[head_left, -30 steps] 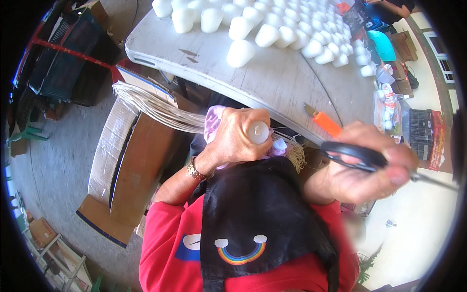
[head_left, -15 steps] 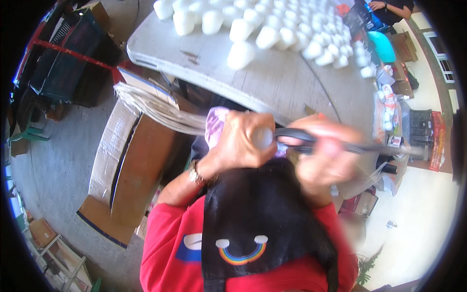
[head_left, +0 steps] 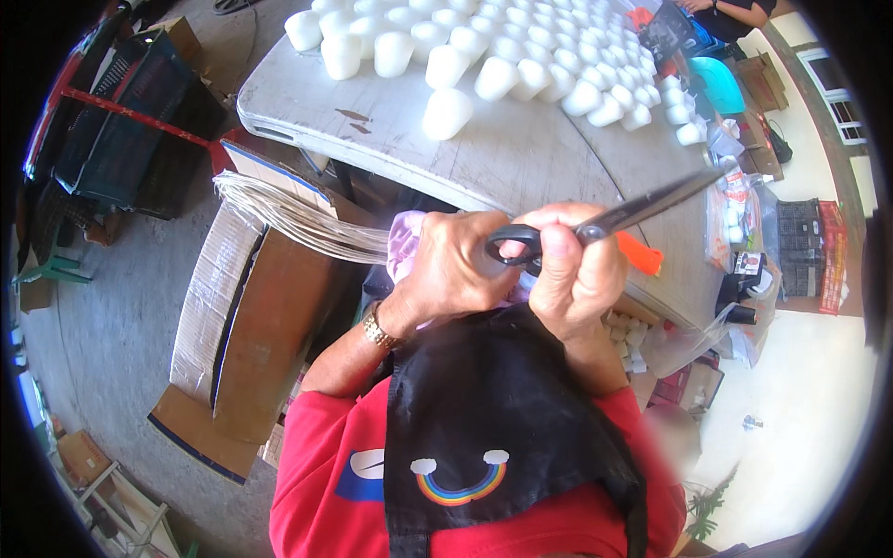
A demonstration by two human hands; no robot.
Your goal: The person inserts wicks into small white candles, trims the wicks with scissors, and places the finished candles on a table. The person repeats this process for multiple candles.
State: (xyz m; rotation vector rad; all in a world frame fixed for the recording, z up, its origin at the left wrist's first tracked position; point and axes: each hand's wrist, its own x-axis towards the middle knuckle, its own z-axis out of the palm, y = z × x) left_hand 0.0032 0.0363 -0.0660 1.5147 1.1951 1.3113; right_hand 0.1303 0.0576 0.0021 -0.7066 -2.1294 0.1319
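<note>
Head view: right hand, fingers clamped on scissors, has swung in against left hand, whose fist hides a cup now; blades point to 2 o'clock over counter.

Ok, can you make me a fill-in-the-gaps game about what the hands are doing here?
1. The right hand holds black ____.
2. The left hand wears a gold ____ on its wrist.
3. The white cups stand on a grey ____.
4. The black apron shows a small ____ picture.

Missing words: scissors, watch, table, rainbow
</note>
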